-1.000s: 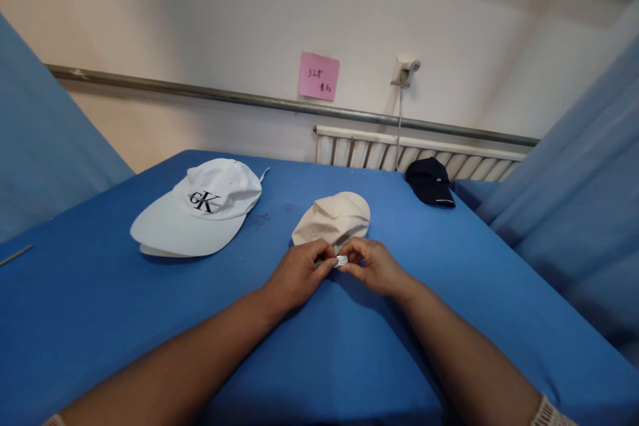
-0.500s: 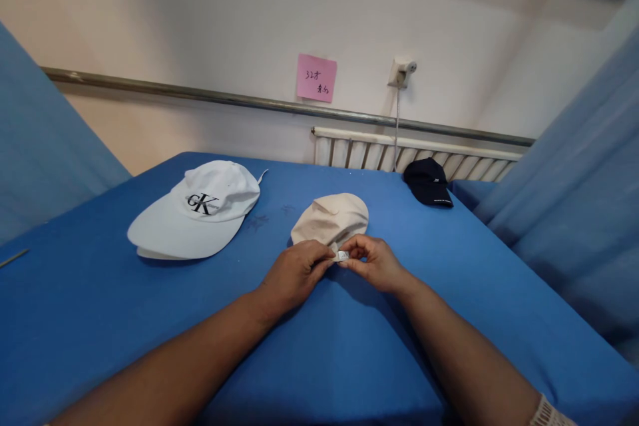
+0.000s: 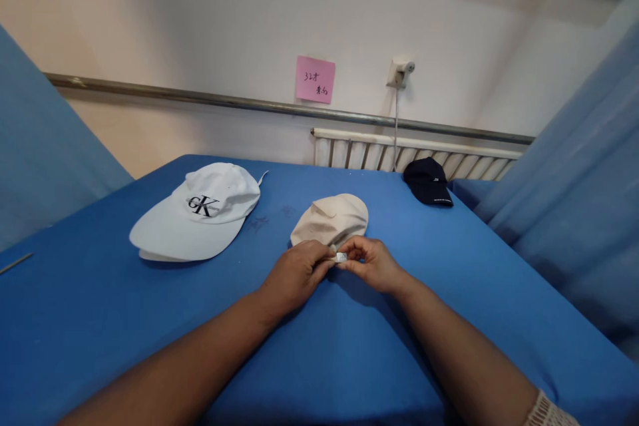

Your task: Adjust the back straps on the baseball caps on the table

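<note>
A beige cap (image 3: 329,218) lies on the blue-covered table with its near edge between my two hands. My left hand (image 3: 299,273) is closed, thumb and fingers pinching the cap's near edge. Close beside it, my right hand (image 3: 372,263) is also closed in a pinch on the cap's strap end. A small whitish tag or buckle (image 3: 341,257) shows between the fingertips; which of the two it is, I cannot tell. The fingers hide part of the strap.
To the left rests a white cap (image 3: 200,210) with black "CK" lettering. A dark navy cap (image 3: 428,181) sits at the far right corner of the blue table (image 3: 319,359). A thin stick (image 3: 16,263) lies at the left edge. Blue curtains (image 3: 579,200) hang on both sides.
Almost nothing differs. Both hands keep their pinch on the beige cap, and the small whitish piece has shifted very slightly left between the fingertips.
</note>
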Tool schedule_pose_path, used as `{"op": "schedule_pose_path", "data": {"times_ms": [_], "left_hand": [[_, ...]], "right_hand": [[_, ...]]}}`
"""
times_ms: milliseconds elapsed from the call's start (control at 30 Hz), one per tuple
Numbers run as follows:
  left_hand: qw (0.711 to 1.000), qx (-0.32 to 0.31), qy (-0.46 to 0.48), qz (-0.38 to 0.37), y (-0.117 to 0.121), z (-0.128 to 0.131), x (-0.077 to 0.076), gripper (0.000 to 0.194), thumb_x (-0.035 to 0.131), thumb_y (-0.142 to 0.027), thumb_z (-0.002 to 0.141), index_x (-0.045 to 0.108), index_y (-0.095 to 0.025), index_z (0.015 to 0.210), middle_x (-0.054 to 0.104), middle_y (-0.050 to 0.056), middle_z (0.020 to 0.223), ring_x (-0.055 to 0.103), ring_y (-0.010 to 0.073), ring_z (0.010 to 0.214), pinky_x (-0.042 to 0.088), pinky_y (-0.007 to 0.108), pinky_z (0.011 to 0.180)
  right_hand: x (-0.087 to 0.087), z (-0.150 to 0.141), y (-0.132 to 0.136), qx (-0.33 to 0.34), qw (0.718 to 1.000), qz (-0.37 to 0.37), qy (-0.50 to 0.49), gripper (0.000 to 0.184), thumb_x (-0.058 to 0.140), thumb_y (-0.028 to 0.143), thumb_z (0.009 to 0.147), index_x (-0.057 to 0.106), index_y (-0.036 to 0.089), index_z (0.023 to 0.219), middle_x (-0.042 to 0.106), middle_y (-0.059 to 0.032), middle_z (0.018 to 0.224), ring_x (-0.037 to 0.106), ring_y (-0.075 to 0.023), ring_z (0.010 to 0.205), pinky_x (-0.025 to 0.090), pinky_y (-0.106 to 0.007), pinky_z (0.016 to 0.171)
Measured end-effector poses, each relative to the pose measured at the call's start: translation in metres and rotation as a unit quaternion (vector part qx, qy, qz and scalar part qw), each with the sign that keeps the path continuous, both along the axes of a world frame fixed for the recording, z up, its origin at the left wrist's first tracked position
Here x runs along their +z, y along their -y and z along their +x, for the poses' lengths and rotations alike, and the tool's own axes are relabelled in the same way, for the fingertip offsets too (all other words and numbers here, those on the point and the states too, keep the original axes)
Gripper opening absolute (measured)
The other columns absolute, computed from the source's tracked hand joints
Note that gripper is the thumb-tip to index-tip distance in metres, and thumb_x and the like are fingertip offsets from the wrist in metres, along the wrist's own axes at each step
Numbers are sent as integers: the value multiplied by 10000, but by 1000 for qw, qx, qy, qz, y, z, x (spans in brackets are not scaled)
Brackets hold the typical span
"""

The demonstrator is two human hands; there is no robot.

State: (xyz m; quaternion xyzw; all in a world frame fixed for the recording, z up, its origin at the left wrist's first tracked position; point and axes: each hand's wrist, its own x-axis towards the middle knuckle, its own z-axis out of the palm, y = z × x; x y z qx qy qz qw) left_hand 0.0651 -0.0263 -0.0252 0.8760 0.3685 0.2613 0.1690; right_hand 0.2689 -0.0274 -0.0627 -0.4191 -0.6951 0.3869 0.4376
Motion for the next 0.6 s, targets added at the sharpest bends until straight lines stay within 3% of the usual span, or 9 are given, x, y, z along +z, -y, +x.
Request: {"op": "schedule_pose_path", "data": {"times_ms": [100,333,600], "left_hand": [[999,28,27,-15,2,0,6,247,545,-321,903,629,-205,1104,701,65,1054,634,216,960,466,324,847],[996,56,38,-52,0,0,8,154,529,-283,883,652,-192,864,707,20,844,629,170,755,451,279,719],[991,56,77,-96,0,5,-1,144,561,-286,846,663,-186,829,712,8,789,621,155,709,444,258,662]], "right_hand": [[1,2,-1,-26,1000,7,1,136,718,257,766,653,188,863,604,30,683,528,-100,595,458,-225,581],[2,3,0,-27,999,34,26,122,715,236,762,649,192,854,597,26,693,538,-108,618,469,-239,621],[-1,-2,2,-10,998,51,36,124,715,244,781,641,189,863,628,12,742,559,-113,644,488,-253,649]]}}
